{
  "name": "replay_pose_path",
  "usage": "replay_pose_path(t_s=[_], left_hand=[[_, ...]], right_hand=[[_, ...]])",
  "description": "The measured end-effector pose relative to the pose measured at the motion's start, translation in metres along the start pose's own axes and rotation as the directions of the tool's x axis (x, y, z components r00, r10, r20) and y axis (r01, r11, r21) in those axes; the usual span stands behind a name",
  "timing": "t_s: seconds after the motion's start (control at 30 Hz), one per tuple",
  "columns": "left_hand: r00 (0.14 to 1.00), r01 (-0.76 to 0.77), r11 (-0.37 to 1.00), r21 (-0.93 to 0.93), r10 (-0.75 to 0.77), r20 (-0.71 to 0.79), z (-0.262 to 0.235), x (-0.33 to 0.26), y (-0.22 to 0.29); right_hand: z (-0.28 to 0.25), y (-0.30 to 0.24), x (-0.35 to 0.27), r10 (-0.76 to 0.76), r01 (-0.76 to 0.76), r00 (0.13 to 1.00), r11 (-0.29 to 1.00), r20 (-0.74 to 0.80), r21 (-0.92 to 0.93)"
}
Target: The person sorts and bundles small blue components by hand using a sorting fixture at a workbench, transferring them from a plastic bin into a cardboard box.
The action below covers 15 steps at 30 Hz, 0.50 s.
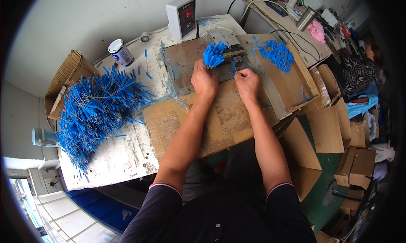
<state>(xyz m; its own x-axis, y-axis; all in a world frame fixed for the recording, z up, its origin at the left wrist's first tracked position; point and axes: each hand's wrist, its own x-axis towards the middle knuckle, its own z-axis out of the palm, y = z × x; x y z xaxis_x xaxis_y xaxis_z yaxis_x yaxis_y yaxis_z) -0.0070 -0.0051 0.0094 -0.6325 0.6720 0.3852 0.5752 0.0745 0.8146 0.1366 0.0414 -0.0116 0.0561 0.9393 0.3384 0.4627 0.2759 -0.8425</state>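
Note:
My left hand (204,81) is closed round a bundle of thin pale stems with blue ends (214,54), the blue ends fanning out above the fist. To its right, my right hand (248,82) pinches one slim blue piece (233,66) between thumb and fingertips. That piece stands at the near side of a small metal fixture (237,59) on the bench; whether it touches the fixture I cannot tell. A large heap of the same blue-ended stems (99,109) covers the left of the bench. A smaller pile of blue pieces (277,55) lies on cardboard at the right.
A white box with a red digital display (182,17) stands behind the fixture. A paint can (121,52) is at the back left. Flattened cardboard (220,120) lies beneath my forearms. Open cartons (325,124) are on the right, and a steel tumbler (306,18) is on the far table.

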Motion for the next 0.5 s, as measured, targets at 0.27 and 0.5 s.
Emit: replay_pose_path(t_s=[0.27,0.5], left_hand=[[0.999,-0.029,0.999,0.038,0.028,0.017,0.002,-0.001,-0.002],[0.988,-0.107,0.985,0.132,0.091,0.125,0.006,-0.003,-0.002]], right_hand=[[0.002,-0.005,0.001,0.024,-0.024,0.999,1.000,-0.025,-0.019],[-0.018,-0.008,-0.001,0.095,-0.097,0.994,0.994,0.046,0.051]])
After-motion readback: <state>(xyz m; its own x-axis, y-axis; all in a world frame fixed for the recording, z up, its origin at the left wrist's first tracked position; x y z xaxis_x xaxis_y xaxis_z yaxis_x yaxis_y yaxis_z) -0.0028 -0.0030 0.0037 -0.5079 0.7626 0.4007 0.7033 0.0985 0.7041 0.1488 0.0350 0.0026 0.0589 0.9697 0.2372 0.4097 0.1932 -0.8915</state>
